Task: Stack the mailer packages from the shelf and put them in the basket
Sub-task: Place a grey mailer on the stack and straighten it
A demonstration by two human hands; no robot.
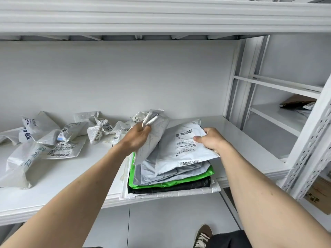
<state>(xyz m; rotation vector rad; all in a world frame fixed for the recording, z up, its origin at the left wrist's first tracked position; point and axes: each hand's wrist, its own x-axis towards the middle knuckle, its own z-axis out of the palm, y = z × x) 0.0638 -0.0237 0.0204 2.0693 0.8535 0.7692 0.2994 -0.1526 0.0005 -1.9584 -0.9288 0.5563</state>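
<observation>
A stack of flat mailers point(172, 178) lies on the white shelf point(71, 178), with grey, green, black and white ones showing at its edges. My left hand point(138, 138) grips a crumpled grey mailer point(154, 136) by its top corner, and it hangs over the stack's left side. My right hand point(211, 138) pinches the right edge of a white labelled mailer point(182, 149) that lies on top of the stack. Several loose crumpled mailers point(59, 138) are scattered along the shelf to the left. No basket is in view.
An upper shelf point(161, 17) hangs low overhead. A white upright post point(308, 140) stands at the right, with side shelving and a brown box point(297, 102) behind it. Below lie the floor and my shoe point(203, 235).
</observation>
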